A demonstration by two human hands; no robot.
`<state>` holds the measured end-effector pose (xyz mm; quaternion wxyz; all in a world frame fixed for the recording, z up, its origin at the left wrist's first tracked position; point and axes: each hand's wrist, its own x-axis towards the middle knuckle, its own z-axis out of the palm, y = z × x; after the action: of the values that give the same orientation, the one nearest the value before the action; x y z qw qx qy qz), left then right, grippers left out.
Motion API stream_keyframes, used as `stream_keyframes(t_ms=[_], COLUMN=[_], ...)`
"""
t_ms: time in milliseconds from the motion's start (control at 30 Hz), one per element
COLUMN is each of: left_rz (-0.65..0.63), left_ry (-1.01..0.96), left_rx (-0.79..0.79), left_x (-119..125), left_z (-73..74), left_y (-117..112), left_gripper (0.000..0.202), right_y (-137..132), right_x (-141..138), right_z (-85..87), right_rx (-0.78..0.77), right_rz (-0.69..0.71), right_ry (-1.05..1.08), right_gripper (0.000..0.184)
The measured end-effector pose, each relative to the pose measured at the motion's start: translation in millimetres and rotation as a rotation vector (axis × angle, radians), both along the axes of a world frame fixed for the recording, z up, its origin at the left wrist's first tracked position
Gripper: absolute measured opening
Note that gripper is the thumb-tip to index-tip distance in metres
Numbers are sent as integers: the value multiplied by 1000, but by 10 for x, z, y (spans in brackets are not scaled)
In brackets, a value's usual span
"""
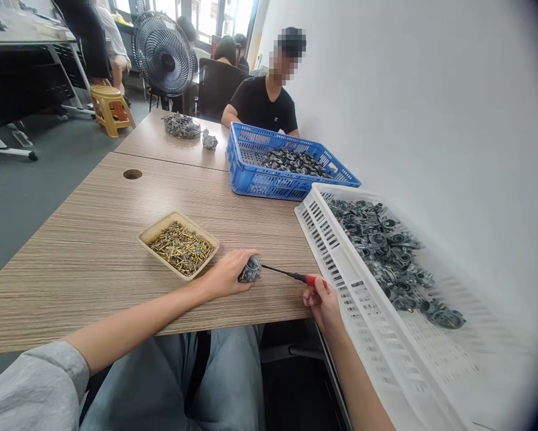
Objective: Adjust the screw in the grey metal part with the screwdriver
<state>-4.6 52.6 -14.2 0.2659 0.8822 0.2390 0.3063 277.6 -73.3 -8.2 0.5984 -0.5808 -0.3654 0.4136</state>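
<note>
My left hand (226, 274) is closed round a small grey metal part (250, 270) and holds it down on the wooden table (93, 239) near the front edge. My right hand (323, 302) grips the red handle of a screwdriver (291, 275). Its thin dark shaft points left and its tip meets the metal part. A shallow tan tray (181, 245) of brass screws lies just left of my left hand.
A white slotted crate (340, 263) of grey metal parts stands at my right. Behind it is a blue crate (269, 179) of similar parts, with a seated person in a black shirt (264, 102) beyond. A bowl of parts (181, 126), a fan (163, 54) and a yellow stool (111, 108) are farther off.
</note>
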Motion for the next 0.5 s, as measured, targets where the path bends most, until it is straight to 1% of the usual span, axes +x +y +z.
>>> stream_keyframes(t_ms=[133,200,300,333,400,500], left_rz=[-52,-50,22,57,123,160], left_ry=[14,30,7,-15,-52,-42], left_rx=[-12,-16,-22,-23,-24,-10], left_x=[-9,-12,-12,-11,-10,-11], left_z=[19,50,89,96,103,108], left_y=[5,-17,-63,-75,-85,-73], left_gripper=[80,82,90,90,81,63], right_y=[2,5,11,13,18,23], right_x=[11,20,33,37,44,52], right_z=[-13,-21,-32,-34,-41,-56], right_rx=[11,16,25,29,38,45], right_rz=[-9,-18,-38,-41,-42,-37], right_ry=[8,36,98,118,151,183], right_gripper=[42,42,43,43,42,40])
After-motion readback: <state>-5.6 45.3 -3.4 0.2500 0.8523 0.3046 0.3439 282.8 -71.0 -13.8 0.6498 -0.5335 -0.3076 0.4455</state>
